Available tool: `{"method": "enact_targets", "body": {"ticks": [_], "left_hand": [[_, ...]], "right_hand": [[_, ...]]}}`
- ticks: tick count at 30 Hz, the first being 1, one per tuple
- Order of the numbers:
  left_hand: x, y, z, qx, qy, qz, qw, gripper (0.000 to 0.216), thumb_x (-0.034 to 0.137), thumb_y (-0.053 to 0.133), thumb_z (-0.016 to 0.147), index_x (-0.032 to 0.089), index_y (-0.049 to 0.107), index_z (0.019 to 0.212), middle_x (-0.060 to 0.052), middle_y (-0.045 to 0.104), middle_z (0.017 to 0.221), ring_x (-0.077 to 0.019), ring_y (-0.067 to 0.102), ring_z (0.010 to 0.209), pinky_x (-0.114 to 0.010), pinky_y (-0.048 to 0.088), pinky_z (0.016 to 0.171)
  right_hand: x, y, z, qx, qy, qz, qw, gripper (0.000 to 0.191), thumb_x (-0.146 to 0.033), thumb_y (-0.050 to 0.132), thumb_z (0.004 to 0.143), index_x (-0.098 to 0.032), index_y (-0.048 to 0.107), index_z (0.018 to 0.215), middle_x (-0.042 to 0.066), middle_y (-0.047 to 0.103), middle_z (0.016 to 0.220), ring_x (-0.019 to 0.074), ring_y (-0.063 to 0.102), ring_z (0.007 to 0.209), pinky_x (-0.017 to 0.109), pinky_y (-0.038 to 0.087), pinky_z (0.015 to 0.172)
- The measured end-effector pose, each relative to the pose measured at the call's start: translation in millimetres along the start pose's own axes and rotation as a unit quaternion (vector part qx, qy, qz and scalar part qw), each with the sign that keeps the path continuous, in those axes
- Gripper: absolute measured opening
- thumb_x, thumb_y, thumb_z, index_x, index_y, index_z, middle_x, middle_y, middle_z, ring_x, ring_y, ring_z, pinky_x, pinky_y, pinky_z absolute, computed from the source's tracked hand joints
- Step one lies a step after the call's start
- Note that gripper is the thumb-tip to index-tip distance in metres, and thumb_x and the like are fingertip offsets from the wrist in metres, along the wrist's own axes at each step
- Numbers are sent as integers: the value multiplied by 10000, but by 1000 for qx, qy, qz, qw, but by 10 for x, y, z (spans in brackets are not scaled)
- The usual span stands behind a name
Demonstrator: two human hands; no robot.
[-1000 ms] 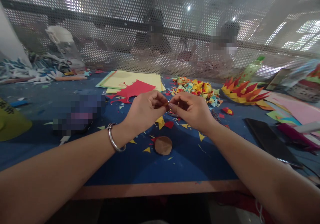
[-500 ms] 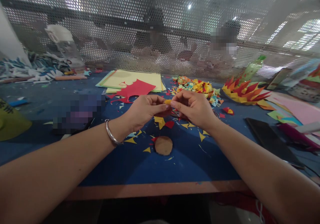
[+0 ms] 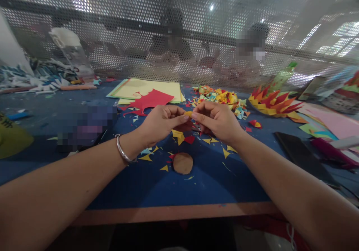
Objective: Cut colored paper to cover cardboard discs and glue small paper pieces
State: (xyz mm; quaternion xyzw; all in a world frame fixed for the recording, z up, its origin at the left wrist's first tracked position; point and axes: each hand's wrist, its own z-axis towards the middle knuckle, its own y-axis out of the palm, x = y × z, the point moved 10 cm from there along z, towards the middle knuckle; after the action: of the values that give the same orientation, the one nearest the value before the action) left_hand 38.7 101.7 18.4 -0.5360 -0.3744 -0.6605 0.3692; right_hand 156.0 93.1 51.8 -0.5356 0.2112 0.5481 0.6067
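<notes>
- Left hand (image 3: 161, 122) and right hand (image 3: 215, 120) meet above the tabletop (image 3: 112, 183). Thumb and forefinger of each pinch one small yellow paper piece (image 3: 187, 113), held clear of the surface.
- Judgement: the piece is tiny, so grip close to its edges, keep the wrists steady and use small finger motions, or it may slip or tear.
- Directly below lie a brown paper disc (image 3: 183, 163) and loose triangle scraps, with bare blue room toward the front edge (image 3: 168, 211).
- A black flat device (image 3: 300, 154) lies near the right forearm.
- The scrap pile (image 3: 221, 98) and red cut sheet (image 3: 150, 101) lie behind the hands.
- A mesh screen (image 3: 112, 38) closes the far side.
</notes>
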Motion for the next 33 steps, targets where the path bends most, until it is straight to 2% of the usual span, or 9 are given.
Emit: {"method": "enact_targets", "body": {"ticks": [4, 8, 12, 17, 21, 27, 33], "left_hand": [[-3, 17, 4, -6, -3, -8, 1000, 206, 343, 744, 834, 147, 705, 781, -58, 757, 756, -167, 735, 741, -321, 588, 799], [-17, 20, 11, -1, -1, 4, 1000, 206, 337, 736, 837, 145, 683, 788, -45, 748, 764, -159, 730, 737, -310, 583, 791], [-5, 9, 15, 4, 9, 49, 999, 198, 289, 803, 769, 146, 668, 796, -19, 729, 734, -145, 720, 724, -280, 568, 765], [63, 21, -1, -10, 27, 110, 994, 127, 276, 709, 860, 158, 687, 818, -41, 745, 752, -148, 714, 721, -268, 552, 725], [80, 29, -5, -15, 31, 115, 993, 187, 294, 627, 918, 156, 682, 805, -50, 741, 767, -148, 712, 715, -276, 555, 733], [68, 7, 22, -15, 51, 147, 988, 252, 377, 620, 922, 152, 653, 812, -35, 709, 768, -135, 689, 719, -269, 552, 735], [58, -24, 36, -4, 49, 173, 984, 249, 370, 613, 921, 147, 644, 813, -28, 702, 764, -132, 681, 712, -276, 553, 733]], "right_hand": [[16, -19, -1, 7, 10, 11, 1000, 284, -446, 733, 845, -187, 618, 828, -59, 559, 492, 82, 502, 414, 216, 377, 400], [20, -10, -2, 5, 15, 15, 1000, 260, -423, 729, 850, -191, 615, 816, -60, 556, 496, 77, 495, 416, 212, 367, 396], [22, 5, -2, -2, 16, 22, 1000, 295, -453, 738, 840, -189, 608, 809, -58, 556, 500, 77, 496, 413, 215, 382, 396], [21, 20, -9, -12, 19, 21, 1000, 303, -453, 745, 835, -184, 613, 783, -56, 551, 501, 75, 500, 424, 210, 388, 410], [13, 9, -9, -9, 13, 24, 1000, 286, -433, 724, 858, -175, 627, 784, -47, 561, 542, 66, 498, 423, 207, 381, 404], [24, -26, 0, 8, 10, 21, 1000, 326, -450, 669, 899, -163, 638, 748, -6, 650, 657, 59, 547, 438, 197, 414, 414], [16, -5, 8, -4, 5, -6, 1000, 310, -440, 665, 905, -166, 645, 761, -33, 588, 545, 66, 521, 424, 200, 406, 421]]}}
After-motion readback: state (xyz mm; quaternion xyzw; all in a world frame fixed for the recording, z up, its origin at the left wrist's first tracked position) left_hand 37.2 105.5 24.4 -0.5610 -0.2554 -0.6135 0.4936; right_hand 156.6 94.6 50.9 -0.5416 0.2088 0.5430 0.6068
